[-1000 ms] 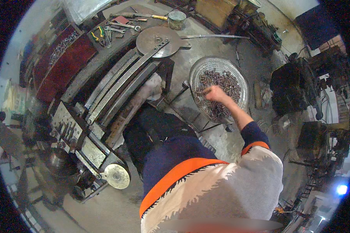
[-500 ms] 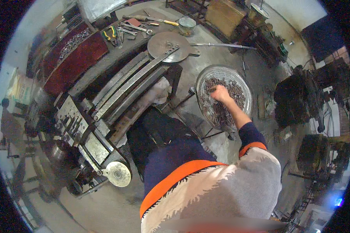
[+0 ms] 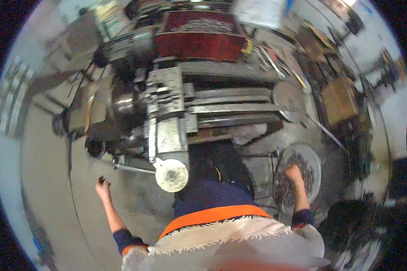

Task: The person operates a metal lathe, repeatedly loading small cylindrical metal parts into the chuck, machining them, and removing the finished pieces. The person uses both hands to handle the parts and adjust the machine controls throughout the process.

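My left hand [image 3: 103, 187] is out at the left, above the floor and apart from the machine. Its fingers are closed on a small dark piece [image 3: 104, 180] whose kind is too blurred to tell. On the right, my right hand [image 3: 293, 172] is closed over an oval perforated metal basket [image 3: 318, 169]. Many small dark metal parts [image 3: 284, 194] lie in that basket, just under and around the hand. Whatever the right fingers hold is hidden.
Before me stands a metal machine with long rails [image 3: 235, 107] and a round pale handwheel [image 3: 172, 175]. Behind it is a dark red tray [image 3: 199, 47] of small metal parts. Wrenches [image 3: 273, 63] lie at the back right, near a round metal disc [image 3: 289, 101].
My view has turned left, so the machine now sits in front of me. My left hand has come into sight with a small dark piece. My right hand stays over the basket.
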A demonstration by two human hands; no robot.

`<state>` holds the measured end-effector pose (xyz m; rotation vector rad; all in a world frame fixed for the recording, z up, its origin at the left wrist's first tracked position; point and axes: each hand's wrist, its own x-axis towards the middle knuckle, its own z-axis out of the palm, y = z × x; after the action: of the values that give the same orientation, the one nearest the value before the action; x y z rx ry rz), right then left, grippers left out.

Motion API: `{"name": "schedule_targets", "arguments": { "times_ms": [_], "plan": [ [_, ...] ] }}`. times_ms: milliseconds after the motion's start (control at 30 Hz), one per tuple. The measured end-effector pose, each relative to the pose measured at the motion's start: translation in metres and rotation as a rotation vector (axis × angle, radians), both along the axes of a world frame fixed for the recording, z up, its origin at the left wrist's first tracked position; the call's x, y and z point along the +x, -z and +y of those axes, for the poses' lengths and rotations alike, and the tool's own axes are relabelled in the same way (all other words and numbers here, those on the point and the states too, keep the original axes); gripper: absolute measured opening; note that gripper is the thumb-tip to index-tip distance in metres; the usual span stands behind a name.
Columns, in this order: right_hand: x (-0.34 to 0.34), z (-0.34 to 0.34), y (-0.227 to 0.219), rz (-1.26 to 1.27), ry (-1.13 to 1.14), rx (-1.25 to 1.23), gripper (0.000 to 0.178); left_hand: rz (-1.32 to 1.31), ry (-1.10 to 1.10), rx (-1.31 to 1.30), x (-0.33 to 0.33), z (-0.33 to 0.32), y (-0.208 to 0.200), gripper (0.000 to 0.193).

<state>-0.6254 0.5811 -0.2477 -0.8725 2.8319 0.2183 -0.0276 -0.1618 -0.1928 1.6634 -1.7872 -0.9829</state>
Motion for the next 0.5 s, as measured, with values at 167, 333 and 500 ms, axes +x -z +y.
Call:
{"name": "schedule_targets", "arguments": {
  "times_ms": [167,333,500],
  "plan": [
    [0.022,-0.098,-0.124,-0.115,0.477,-0.361,0.037,-0.184,0.007,0.039,-0.011,0.003,0.032,0.032],
    [0.014,-0.096,-0.114,-0.042,0.490,-0.383,0.034,-0.527,0.147,-0.076,-0.042,-0.029,0.063,0.033],
    [0.001,-0.136,-0.192,-0.121,0.343,-0.546,0.036,-0.996,0.271,-0.157,-0.032,-0.052,0.017,0.021]
  ]
}}
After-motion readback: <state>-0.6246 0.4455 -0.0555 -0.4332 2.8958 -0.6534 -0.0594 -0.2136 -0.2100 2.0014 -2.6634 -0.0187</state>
